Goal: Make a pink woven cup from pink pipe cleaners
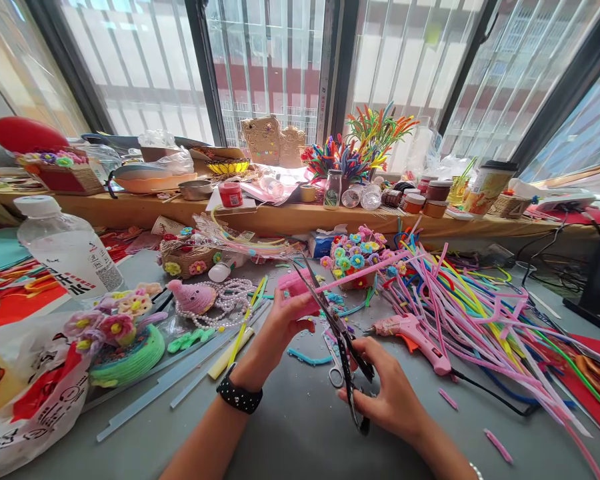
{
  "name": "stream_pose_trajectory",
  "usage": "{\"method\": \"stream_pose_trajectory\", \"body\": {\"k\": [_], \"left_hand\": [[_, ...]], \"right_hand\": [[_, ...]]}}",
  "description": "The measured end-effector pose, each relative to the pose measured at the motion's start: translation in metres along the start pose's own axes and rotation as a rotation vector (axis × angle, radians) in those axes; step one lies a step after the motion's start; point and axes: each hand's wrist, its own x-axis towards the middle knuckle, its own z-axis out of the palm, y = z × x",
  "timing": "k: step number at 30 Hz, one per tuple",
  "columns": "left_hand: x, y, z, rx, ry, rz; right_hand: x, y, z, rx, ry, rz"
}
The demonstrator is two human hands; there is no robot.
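One slip could mean a nick, I reckon: the left hand (286,319) pinches a pink pipe cleaner (357,275) awfully close to where scissors (336,325) cross it, right hand (390,381) gripping those.

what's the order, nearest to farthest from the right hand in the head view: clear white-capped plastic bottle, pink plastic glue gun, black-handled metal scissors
1. Scissors, gripped in the right hand
2. Glue gun, just beyond, to the right
3. Bottle, at the far left
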Motion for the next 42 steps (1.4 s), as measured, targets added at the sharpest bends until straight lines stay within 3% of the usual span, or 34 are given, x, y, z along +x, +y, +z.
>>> {"method": "stream_pose_trajectory", "body": {"k": [6,13,21,38,42], "left_hand": [[-0.002,0.001,0.004,0.024,-0.055,-0.041],[-0.003,-0.003,0.007,-0.002,0.004,-0.045],[0.002,-0.009,0.003,-0.062,-0.015,-0.076],[0.002,-0.010,0.004,-0.017,0.003,-0.046],[0.002,-0.012,0.004,-0.032,0.007,-0.052]], "right_hand": [[0.000,0.002,0.004,-0.003,-0.006,0.001],[0.000,0.001,0.008,-0.070,0.019,-0.001],[-0.001,0.000,0.010,-0.066,0.071,-0.034],[-0.005,0.000,0.013,-0.031,0.024,-0.027],[-0.003,-0.001,0.014,-0.028,0.077,-0.052]]}}
